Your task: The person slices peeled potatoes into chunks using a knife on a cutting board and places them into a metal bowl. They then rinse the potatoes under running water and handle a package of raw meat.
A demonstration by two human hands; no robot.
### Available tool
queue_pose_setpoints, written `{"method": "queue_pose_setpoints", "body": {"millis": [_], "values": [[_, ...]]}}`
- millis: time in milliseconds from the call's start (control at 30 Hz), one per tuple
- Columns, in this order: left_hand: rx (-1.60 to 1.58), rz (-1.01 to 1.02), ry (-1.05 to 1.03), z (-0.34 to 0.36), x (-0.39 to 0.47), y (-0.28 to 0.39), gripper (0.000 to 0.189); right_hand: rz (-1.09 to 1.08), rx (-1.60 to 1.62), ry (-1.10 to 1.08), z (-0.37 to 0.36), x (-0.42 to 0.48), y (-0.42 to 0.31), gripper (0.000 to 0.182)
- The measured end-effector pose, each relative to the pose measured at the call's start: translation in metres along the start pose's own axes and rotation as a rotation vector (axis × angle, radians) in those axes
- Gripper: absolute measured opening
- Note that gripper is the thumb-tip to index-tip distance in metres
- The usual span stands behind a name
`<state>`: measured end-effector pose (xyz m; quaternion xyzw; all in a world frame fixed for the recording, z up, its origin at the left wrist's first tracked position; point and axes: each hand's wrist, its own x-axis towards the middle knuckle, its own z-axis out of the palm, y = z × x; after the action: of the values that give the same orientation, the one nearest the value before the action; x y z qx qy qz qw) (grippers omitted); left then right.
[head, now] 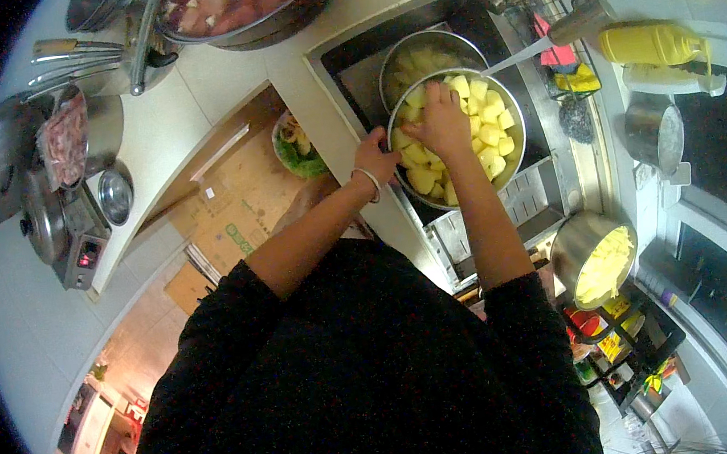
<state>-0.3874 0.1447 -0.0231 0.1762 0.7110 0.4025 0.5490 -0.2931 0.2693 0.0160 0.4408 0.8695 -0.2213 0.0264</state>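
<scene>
A round metal basin of peeled, cut potato chunks is at the sink, overlapping a second metal basin behind it. That one holds cloudy liquid with pale pieces under it. With its fingers at the near basin's left rim, my left hand grips the edge. Inside the basin, my right hand lies palm down on the chunks, thumb spread from the fingers. Water streams from the faucet to the basin's far rim.
Raw meat fills a large pan on the counter at top. At right stand a yellow bottle and a pot of pale shreds. A wire caddy hangs beside the sink. A bowl of greens and scraps sits low at left.
</scene>
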Motion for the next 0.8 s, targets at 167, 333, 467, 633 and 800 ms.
{"method": "queue_pose_setpoints", "body": {"millis": [167, 333, 467, 633, 800], "values": [[-0.001, -0.005, 0.015, -0.001, 0.001, -0.003, 0.021, 0.008, -0.009, 0.023, 0.000, 0.005, 0.006, 0.071], [0.091, 0.003, 0.038, -0.004, -0.009, 0.013, 0.021, 0.024, 0.333, -0.066, -0.017, 0.006, 0.033, 0.053], [0.034, -0.076, 0.034, -0.003, -0.012, 0.018, 0.022, -0.035, 0.445, 0.005, -0.040, 0.018, 0.062, 0.031], [0.067, -0.007, 0.064, -0.003, -0.008, 0.011, 0.023, -0.028, 0.408, 0.215, -0.087, 0.067, 0.043, 0.028], [0.047, -0.060, 0.030, -0.002, -0.012, 0.023, 0.024, -0.042, 0.152, 0.288, -0.074, 0.099, 0.044, 0.029]]}}
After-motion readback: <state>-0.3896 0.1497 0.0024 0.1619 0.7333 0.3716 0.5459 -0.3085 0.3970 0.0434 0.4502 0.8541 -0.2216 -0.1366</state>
